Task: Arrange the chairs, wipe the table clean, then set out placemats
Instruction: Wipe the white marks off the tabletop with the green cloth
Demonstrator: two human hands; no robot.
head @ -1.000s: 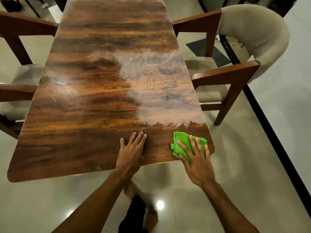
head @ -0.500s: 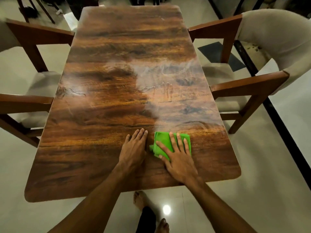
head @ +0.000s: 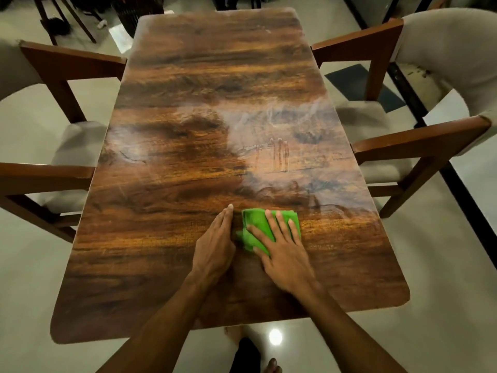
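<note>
We've only got one head cam, close above the table (head: 172, 254) at its 6 o'clock end, looking down toward 12.

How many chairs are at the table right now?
2. One beige-cushioned wooden armchair stands along the brown wooden table's left side, a matching armchair along its right side. Dark legs past the far end may belong to more; unclear.
</note>
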